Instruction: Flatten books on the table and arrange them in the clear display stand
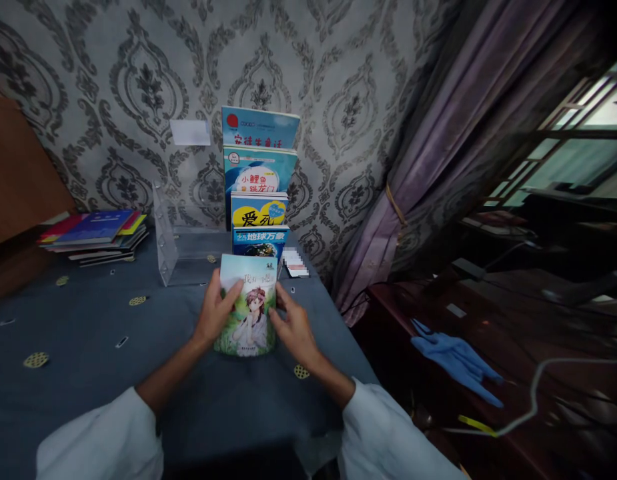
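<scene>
A small book [252, 317] with a drawn girl on its green and pale blue cover is held upright between both hands. My left hand [218, 307] grips its left edge, thumb on the front cover. On the opposite edge my right hand [291, 325] is closed, with thumb and fingers at the side. Just behind it, several books rise in steps, among them a blue book with a globe [259, 240], a yellow and white book [259, 209] and a tall blue book [261, 127]. A clear acrylic rack [165, 240] stands to their left.
A pile of colourful books [95, 230] lies at the left on the dark cloth-covered table [93, 320]. White cards [295, 262] are beside the rack's right end. To the right are a purple curtain [413, 133], blue gloves [455, 360] and a pale cable [533, 393] on a dark red surface.
</scene>
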The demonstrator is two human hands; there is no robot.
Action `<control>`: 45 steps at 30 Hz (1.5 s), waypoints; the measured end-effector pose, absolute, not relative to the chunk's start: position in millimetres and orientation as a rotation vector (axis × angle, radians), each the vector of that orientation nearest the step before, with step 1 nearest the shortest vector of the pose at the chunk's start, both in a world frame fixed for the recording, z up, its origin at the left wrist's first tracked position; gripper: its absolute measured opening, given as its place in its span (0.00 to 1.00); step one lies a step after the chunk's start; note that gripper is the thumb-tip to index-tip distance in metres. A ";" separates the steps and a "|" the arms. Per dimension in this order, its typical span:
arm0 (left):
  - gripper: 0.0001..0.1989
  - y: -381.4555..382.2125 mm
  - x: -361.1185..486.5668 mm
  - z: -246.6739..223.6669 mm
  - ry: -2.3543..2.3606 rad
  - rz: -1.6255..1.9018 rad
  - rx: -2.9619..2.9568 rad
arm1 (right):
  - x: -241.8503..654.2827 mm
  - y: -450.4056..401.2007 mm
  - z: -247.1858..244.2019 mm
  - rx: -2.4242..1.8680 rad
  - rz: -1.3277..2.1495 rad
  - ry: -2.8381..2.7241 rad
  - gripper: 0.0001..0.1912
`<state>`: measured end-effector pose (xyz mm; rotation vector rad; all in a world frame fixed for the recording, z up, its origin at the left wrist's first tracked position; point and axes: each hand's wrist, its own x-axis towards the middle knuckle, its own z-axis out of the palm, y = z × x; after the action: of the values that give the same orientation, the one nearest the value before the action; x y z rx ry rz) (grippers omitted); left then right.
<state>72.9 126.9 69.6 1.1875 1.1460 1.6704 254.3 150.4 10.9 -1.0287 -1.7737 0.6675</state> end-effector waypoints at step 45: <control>0.09 227.5 57.0 70.2 2.111 1.157 2.147 | 254.9 273.1 24.2 -0.988 0.222 -1.709 0.27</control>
<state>57.0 227.5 70.2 2.1466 2.1114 1.1569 254.9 273.1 24.2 -0.9884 -1.7089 0.2222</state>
